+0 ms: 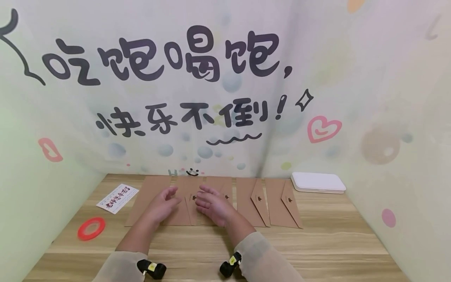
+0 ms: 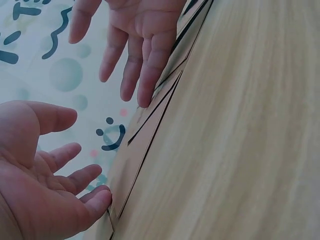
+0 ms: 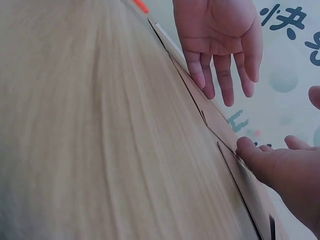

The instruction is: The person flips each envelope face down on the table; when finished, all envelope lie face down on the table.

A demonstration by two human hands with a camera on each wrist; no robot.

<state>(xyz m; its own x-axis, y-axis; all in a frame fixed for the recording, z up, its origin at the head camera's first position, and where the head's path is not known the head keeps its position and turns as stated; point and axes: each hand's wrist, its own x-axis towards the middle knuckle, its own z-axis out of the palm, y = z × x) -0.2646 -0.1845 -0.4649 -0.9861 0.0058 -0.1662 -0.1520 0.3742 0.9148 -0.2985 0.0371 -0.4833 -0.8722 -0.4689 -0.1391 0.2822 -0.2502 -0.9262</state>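
Note:
Several brown kraft-paper envelopes lie side by side in a row, including one at the left end (image 1: 151, 186) and one at the right end (image 1: 276, 203). My left hand (image 1: 163, 207) is over the two leftmost envelopes, palm turned inward, fingers loosely bent with nothing in them. Facing it, my right hand (image 1: 215, 206) is over the second and third envelopes, its fingers fairly straight and holding nothing. Both wrist views show a gap between the hands; whether any fingertip touches paper, I cannot tell. The hands partly cover the envelopes beneath.
To the left lie a white card with handwriting (image 1: 117, 198) and a roll of red-edged tape (image 1: 91, 228). A white flat case (image 1: 318, 183) sits at the back right of the wooden table (image 1: 338, 243). A printed curtain (image 1: 246, 156) hangs behind.

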